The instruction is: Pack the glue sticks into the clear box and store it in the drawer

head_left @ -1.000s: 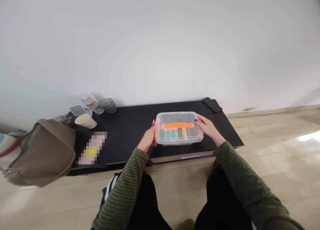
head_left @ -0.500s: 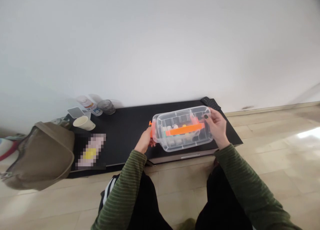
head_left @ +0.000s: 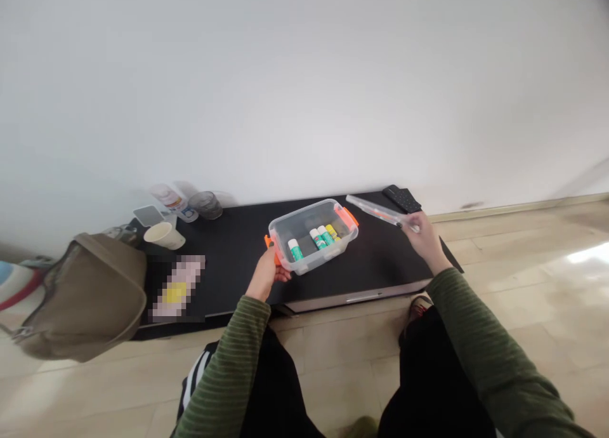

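My left hand [head_left: 267, 272] grips the left end of a clear plastic storage box [head_left: 310, 260], close to its orange latch [head_left: 271, 244]. The box is uncovered and tilts a little over the table. Inside lie several glue sticks [head_left: 318, 240], green-and-white with white caps, and a yellow one [head_left: 332, 233] at the right. Off to the right, my right hand [head_left: 421, 235] pinches the clear lid [head_left: 375, 211] by its near end. The lid is tipped almost edge-on to me, apart from the box, with a bit of orange showing along it.
The black table [head_left: 247, 235] stands against a white wall. A black keypad-like device [head_left: 404, 199] lies at its back right. To the left are a paper cup [head_left: 165, 235], a dark glass [head_left: 206, 205], a white spray can [head_left: 174, 202], a blurred-out pink item [head_left: 178, 289] and a brown bag [head_left: 90, 298].
The lid has come off the box and moved right in my right hand, turning edge-on. The glue sticks inside now show plainly. My left hand, with the box, has shifted slightly left.
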`<act>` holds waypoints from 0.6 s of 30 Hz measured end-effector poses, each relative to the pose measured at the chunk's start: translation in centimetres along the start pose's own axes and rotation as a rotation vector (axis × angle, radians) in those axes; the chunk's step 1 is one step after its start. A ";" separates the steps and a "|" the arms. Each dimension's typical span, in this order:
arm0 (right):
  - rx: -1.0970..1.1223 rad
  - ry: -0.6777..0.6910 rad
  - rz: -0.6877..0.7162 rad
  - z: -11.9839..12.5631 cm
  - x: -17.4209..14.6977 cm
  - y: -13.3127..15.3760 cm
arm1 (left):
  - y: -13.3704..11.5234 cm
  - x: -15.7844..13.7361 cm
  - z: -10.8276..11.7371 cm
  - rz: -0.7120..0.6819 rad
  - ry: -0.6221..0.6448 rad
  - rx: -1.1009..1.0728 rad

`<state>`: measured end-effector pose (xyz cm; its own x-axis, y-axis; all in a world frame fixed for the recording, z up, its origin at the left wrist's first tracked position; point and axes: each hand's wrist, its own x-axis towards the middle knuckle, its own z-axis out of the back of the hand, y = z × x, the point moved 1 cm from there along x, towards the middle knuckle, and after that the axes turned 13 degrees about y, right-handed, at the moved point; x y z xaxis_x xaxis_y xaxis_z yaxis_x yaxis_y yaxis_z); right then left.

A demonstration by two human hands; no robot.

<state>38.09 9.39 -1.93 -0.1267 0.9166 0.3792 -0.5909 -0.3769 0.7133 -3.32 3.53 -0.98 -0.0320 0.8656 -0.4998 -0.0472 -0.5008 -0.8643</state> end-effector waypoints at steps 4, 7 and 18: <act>-0.328 0.213 0.059 -0.4 -0.4 -1.1 | 0.8 -0.6 1.0 0.025 -0.021 0.175; -0.405 0.145 0.007 -0.6 -0.6 -0.9 | 1.3 -1.4 1.9 -0.070 -0.103 0.307; -0.397 0.461 0.177 -12.1 4.0 13.9 | 1.1 -3.3 0.9 -0.767 -0.317 0.835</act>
<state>19.72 9.40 2.41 -0.5271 0.8419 0.1154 -0.7691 -0.5304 0.3566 -4.21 0.12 -0.28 0.0483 0.9607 0.2734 -0.7977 0.2018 -0.5682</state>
